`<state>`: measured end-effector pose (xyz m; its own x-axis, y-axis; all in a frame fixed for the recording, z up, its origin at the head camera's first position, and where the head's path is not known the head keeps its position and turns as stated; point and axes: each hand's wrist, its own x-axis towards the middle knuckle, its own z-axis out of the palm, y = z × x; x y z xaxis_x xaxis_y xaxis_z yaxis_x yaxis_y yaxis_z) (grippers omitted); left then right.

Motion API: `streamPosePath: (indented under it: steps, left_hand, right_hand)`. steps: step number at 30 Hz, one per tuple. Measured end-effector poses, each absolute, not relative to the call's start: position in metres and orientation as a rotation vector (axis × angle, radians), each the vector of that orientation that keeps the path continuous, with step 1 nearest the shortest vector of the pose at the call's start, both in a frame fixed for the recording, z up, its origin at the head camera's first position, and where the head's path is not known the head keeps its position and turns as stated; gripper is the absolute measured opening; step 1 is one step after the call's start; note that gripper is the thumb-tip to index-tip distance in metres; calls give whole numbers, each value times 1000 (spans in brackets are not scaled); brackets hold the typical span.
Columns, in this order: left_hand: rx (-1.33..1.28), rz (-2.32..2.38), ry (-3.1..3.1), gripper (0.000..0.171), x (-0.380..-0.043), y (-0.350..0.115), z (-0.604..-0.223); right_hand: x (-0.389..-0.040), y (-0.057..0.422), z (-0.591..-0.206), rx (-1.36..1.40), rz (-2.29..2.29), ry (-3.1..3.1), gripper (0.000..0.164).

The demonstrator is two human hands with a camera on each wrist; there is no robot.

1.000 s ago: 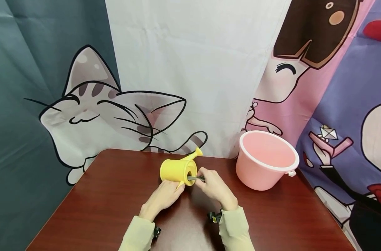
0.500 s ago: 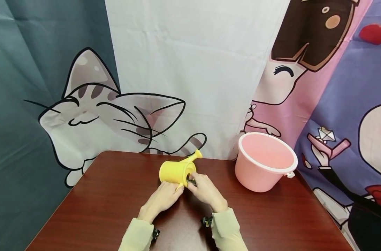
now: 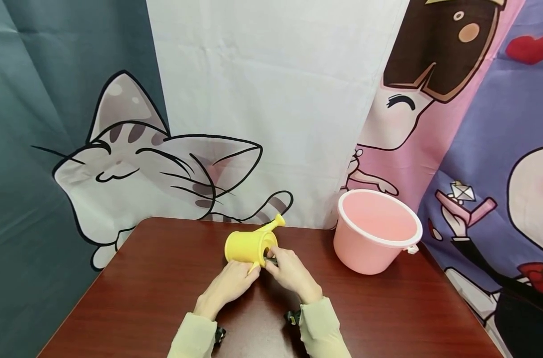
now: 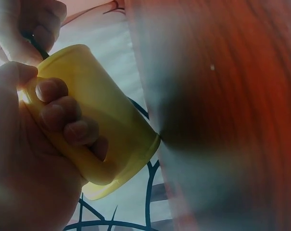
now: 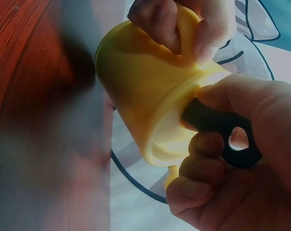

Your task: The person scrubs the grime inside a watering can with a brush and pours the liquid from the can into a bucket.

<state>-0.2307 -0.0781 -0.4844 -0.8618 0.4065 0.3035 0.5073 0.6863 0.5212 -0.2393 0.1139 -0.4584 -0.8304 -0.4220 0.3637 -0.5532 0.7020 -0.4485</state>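
A yellow watering can (image 3: pixel 244 246) is tipped on its side close over the table, its open top facing right and its spout pointing up and away. My left hand (image 3: pixel 228 284) grips the can's handle, with the fingers curled through it in the left wrist view. At the opening, my right hand (image 3: pixel 294 276) pinches a dark, flat tool handle (image 5: pixel 210 118) with a hole near its end. The rest of this tool reaches inside the can and is hidden. The right fingertips (image 5: pixel 207 144) are right at the can's rim.
To the right on the brown wooden table (image 3: pixel 164 268) stands a pink bucket (image 3: pixel 365 251) with a white rim. Behind the table's far edge hangs a cloth backdrop (image 3: pixel 271 99) printed with cartoon figures.
My right hand has moved left to the can's opening, pushing the dark-handled tool deeper inside. The grey part seen a second ago is now hidden. The left hand keeps its hold.
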Motion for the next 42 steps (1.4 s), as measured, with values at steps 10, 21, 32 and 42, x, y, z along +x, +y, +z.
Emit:
streamPosePath:
  steps: [10, 21, 32, 42]
  left_hand:
    - [-763, -906, -2732, 44, -232, -80, -486]
    - [-772, -892, -2723, 44, -232, -80, -487]
    - [-785, -889, -2722, 44, -230, -78, -486]
    - [-769, -891, -2728, 43, -232, -79, -487]
  right_hand:
    - [-236, 121, -449, 737, 834, -2694, 7]
    - [-227, 130, -431, 706, 871, -2699, 5]
    - [-227, 130, -432, 704, 874, -2684, 6]
    - [-235, 116, -452, 734, 865, -2643, 6]
